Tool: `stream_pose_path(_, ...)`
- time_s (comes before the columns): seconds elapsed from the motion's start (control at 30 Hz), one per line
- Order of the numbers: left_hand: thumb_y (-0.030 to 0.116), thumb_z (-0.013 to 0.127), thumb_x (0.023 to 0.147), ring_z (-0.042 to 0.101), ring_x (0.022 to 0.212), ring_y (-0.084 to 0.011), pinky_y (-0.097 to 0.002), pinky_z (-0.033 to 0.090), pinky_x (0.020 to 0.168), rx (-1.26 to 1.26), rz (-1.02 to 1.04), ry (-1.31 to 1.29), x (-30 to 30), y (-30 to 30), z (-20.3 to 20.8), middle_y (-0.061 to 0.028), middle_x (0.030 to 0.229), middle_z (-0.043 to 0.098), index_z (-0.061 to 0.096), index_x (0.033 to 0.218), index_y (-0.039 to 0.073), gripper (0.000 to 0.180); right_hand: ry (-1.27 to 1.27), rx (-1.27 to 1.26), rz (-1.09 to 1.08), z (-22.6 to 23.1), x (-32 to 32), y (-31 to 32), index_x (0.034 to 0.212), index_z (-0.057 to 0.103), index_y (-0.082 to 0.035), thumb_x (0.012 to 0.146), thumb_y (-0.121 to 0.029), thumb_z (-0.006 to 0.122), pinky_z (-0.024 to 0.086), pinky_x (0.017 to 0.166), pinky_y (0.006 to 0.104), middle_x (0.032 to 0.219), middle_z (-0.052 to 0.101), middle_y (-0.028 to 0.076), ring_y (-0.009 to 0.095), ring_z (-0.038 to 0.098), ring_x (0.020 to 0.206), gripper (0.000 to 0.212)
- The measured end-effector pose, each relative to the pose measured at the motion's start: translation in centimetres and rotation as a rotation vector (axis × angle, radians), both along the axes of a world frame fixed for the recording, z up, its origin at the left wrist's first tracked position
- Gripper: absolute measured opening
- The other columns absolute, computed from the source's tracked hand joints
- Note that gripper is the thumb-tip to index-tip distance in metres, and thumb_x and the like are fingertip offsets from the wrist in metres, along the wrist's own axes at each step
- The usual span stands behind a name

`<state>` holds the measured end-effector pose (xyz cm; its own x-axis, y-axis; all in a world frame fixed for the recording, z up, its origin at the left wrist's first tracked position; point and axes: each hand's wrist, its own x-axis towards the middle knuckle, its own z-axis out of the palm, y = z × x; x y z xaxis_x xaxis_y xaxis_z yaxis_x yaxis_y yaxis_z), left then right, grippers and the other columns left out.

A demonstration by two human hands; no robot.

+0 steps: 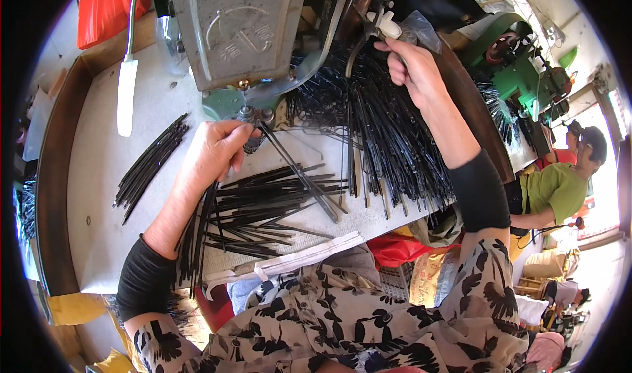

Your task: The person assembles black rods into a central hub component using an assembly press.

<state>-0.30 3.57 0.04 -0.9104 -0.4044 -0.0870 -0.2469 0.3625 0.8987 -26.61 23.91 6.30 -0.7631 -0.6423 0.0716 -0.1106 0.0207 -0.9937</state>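
Thin black rods (pixel 304 177) below the grey metal machine (pixel 240 30) could slip if misaligned; left fingers (pixel 241 136) narrow, right fingers (pixel 403 49) curled, holds unclear.

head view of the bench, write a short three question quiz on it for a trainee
1. True or false: the bare right hand is higher in the picture than the bare left hand.
2. The flat, embossed metal machine cover is: a) bright red, b) grey, c) yellow.
3. Fill in: the small separate bundle of thin black rods lies to the ____ of the left hand.

Key: 1 true; 2 b; 3 left.
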Motion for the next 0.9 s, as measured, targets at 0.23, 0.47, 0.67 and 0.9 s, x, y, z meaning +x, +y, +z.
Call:
stream_pose_path(0.23,0.029,0.045,0.092,0.038,0.034,-0.0056,-0.0219,0.030,0.036,0.148,-0.039,0.036,0.4,-0.2,0.1,-0.0006,0.049,0.051,0.066,0.096,-0.004,0.040,-0.062,0.192,0.200,0.4,5.6,2.8,0.099,0.060,0.009,0.092,-0.023,0.053,0.025,0.040,0.0203,0.052,0.036,-0.005,0.004,0.032,0.043,0.034)
stream_pose_path(0.47,0.029,0.050,0.091,0.036,0.035,-0.0049,-0.0216,0.028,0.037,0.233,-0.037,0.091,0.5,0.3,-0.2,0.0001,0.051,0.050,0.066,0.094,-0.004,0.037,-0.043,0.386,0.343,-0.3,9.5,2.5,0.096,0.063,0.007,0.092,-0.023,0.053,0.027,0.039,0.0203,0.050,0.040,-0.003,0.004,0.034,0.039,0.032)
stream_pose_path(0.67,0.029,0.050,0.092,0.036,0.034,-0.0052,-0.0219,0.028,0.036,0.258,-0.053,0.111,0.6,0.1,-0.3,-0.0002,0.051,0.050,0.067,0.097,-0.002,0.036,0.046,0.471,0.413,-1.8,10.9,1.3,0.095,0.064,0.005,0.094,-0.023,0.052,0.030,0.040,0.0203,0.049,0.042,-0.003,0.004,0.036,0.039,0.031)
stream_pose_path(0.9,0.030,0.049,0.092,0.037,0.035,-0.0049,-0.0218,0.028,0.036,0.259,-0.039,0.104,0.5,0.0,-0.3,0.0003,0.051,0.050,0.067,0.095,-0.002,0.037,0.097,0.506,0.435,-1.9,11.5,0.6,0.094,0.064,0.005,0.094,-0.024,0.051,0.030,0.040,0.0208,0.048,0.042,-0.003,0.004,0.037,0.039,0.032)
